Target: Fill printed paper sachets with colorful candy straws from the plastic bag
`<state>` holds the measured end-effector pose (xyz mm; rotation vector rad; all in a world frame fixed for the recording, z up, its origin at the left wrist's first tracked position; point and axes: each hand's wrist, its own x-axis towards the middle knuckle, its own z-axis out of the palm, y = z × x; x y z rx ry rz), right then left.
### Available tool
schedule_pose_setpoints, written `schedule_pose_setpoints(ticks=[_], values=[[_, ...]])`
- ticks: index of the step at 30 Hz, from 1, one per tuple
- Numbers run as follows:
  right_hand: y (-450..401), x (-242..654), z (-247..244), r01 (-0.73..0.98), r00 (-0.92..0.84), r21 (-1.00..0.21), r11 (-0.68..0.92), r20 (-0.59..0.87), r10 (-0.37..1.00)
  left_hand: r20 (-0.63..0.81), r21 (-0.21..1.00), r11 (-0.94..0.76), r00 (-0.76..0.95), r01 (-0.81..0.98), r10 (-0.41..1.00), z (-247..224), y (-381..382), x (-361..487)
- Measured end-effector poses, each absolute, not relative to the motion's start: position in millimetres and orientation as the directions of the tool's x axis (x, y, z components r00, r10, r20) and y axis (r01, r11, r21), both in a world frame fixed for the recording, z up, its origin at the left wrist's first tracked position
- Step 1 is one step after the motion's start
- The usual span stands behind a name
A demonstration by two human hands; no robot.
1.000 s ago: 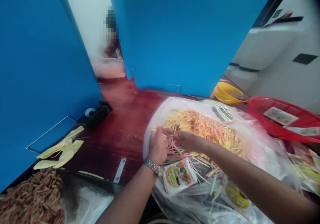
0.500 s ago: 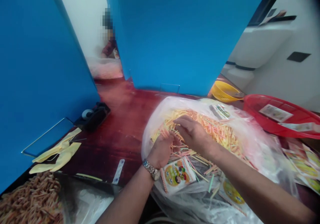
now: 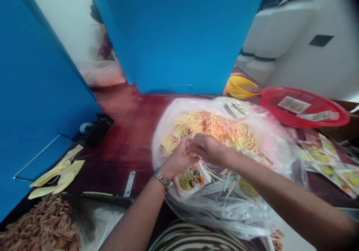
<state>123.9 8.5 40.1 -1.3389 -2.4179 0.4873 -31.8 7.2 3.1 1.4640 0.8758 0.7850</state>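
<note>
Closest in, brown sticks (image 3: 42, 228) are lying heaped beyond the near edge of the desk (image 3: 126, 139), toward its near left corner. Just over that edge, a yellow piece (image 3: 68, 180) and a pale strip (image 3: 129, 183) are resting on the desk.

Right of these, a clear plastic bag (image 3: 161, 127) is spreading across the desk and draping over its near edge. A printed packet (image 3: 193, 180) is lying on the bag's near side, just below the left hand (image 3: 179, 157), whose wrist is wearing a watch (image 3: 163, 179). The right hand (image 3: 207, 149) is meeting the left over the near part of the bag. The fingers of both are curling inward with little gap showing; whether they are gripping anything is hidden, so I cannot tell.

Just beyond them, pale yellow and pink sticks (image 3: 227, 127) are lying loose inside the bag. Judging by this large heap, much is remaining to be handled; how much is finished is not showing, nor whether the packet is holding anything.

Toward the desk's right side, more packets (image 3: 322, 155) are lying near a red basket (image 3: 340, 118); a yellow basket (image 3: 239, 90) is standing toward the far edge.
</note>
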Motion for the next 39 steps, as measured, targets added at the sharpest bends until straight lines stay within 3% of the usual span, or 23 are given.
schedule_pose_setpoints(ticks=[1, 3, 5, 8, 12, 14, 17, 20, 23, 27, 34, 36, 39], values=[[5.5, 131.5, 39.7, 0.783, -0.479, -0.403, 0.473, 0.094, 0.873, 0.002, 0.955, -0.131, 0.439, 0.266, 0.899, 6.1, 3.2, -34.6], [-3.3, 144.5, 34.7, 0.849, -0.452, -0.303, 0.433, 0.01, 0.892, 0.006, 0.738, -0.287, 0.419, 0.611, 0.908, 9.2, -7.1, -39.5], [-14.0, 153.2, 25.5, 0.869, -0.456, -0.257, 0.423, -0.085, 0.886, -0.069, 0.522, -0.384, 0.486, 0.762, 0.871, 7.8, -17.3, -41.6], [-25.2, 163.1, 15.5, 0.882, -0.414, -0.3, 0.362, -0.128, 0.901, -0.131, 0.395, -0.392, 0.474, 0.831, 0.871, -0.3, -24.1, -40.1], [-28.3, 180.5, 23.4, 0.836, -0.214, -0.534, 0.122, -0.114, 0.97, -0.14, 0.47, -0.372, 0.484, 0.8, 0.864, -8.2, -16.3, -42.3], [-31.0, 185.1, 27.6, 0.804, -0.173, -0.59, 0.077, -0.108, 0.979, -0.137, 0.508, -0.383, 0.511, 0.772, 0.848, -8.6, -12.4, -45.2], [-39.2, 179.8, 22.2, 0.833, -0.263, -0.51, 0.216, -0.021, 0.964, -0.101, 0.478, -0.412, 0.515, 0.775, 0.851, -7.4, -13.3, -45.8], [-46.1, 169.6, 9.6, 0.877, -0.368, -0.362, 0.316, -0.08, 0.927, 0.017, 0.394, -0.469, 0.504, 0.79, 0.863, -7.8, -19.5, -42.7], [-48.1, 168.2, 8.4, 0.906, -0.366, -0.268, 0.329, -0.1, 0.925, 0.103, 0.35, -0.502, 0.5, 0.791, 0.86, -10.9, -22.2, -42.8], [-51.5, 166.5, 27.2, 0.909, -0.358, -0.229, 0.348, -0.002, 0.934, 0.042, 0.499, -0.482, 0.535, 0.72, 0.844, -15.4, -14.4, -49.0], [-51.6, 131.0, 3.8, 0.74, -0.533, -0.415, 0.53, 0.12, 0.838, -0.133, 0.711, -0.25, 0.475, 0.657, 0.87, -22.2, -7.1, -50.2], [-47.4, 131.8, -5.2, 0.669, -0.488, -0.506, 0.545, 0.254, 0.835, -0.112, 0.776, -0.217, 0.467, 0.593, 0.877, -24.0, -9.2, -52.3], [-43.3, 141.8, 0.4, 0.492, -0.255, -0.692, 0.528, 0.465, 0.848, -0.039, 0.866, -0.2, 0.462, 0.458, 0.886, -21.4, -11.0, -58.8]])
